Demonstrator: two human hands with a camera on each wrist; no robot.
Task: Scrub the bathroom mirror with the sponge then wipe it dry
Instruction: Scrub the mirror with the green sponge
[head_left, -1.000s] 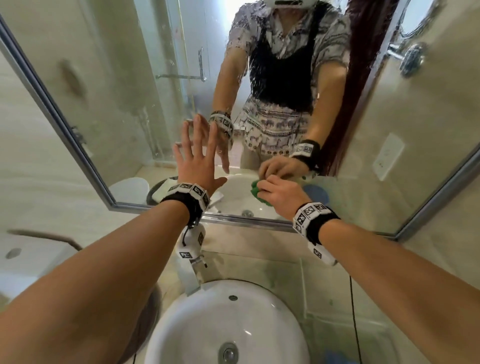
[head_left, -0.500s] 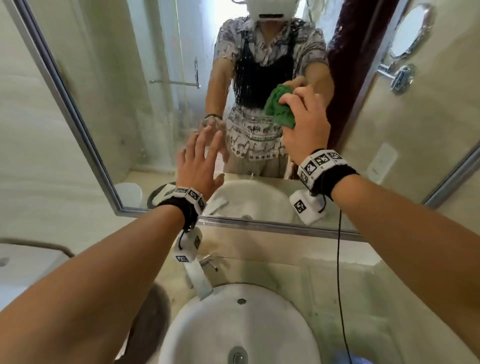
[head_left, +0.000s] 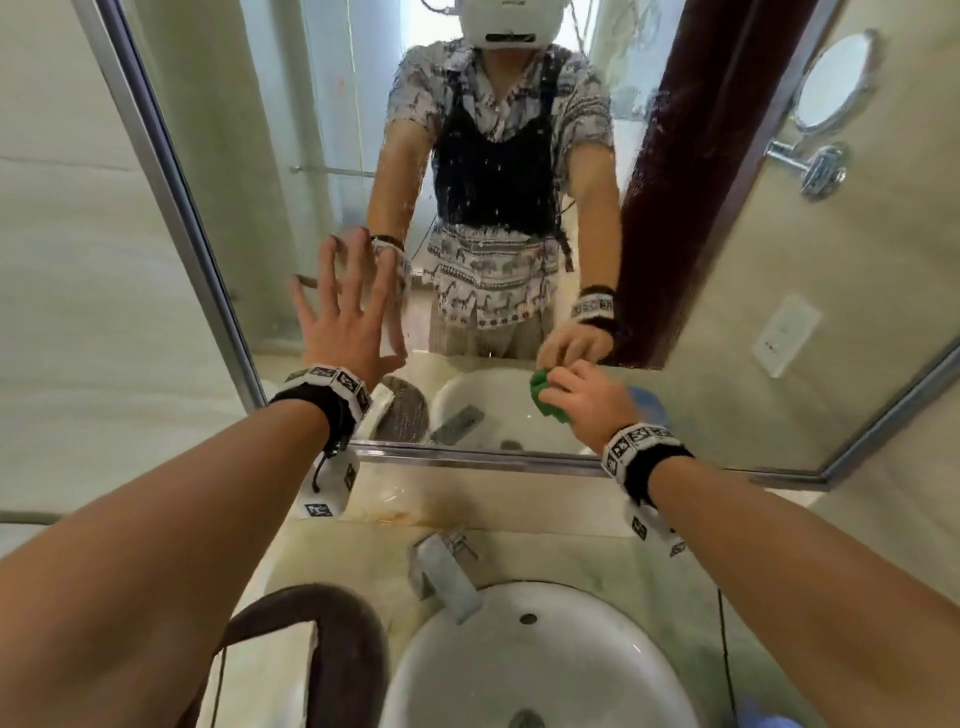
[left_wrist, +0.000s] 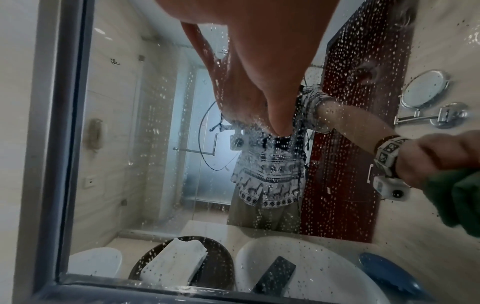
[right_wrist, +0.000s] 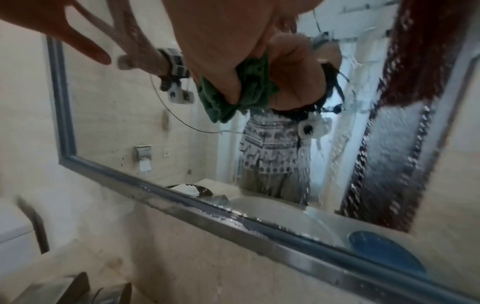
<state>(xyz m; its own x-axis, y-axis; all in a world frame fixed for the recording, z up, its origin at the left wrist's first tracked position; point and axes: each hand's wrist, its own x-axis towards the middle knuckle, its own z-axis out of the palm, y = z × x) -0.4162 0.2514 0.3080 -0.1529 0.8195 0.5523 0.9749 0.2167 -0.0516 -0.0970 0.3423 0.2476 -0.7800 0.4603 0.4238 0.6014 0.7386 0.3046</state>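
Right hand gripped the green sponge against the wet mirror at lower centre-right; left hand pressed flat, fingers spread.

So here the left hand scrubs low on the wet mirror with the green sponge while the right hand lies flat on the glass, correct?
Hands are swapped. In the head view the right hand grips the green sponge low on the wet mirror, and the left hand lies flat on the glass.
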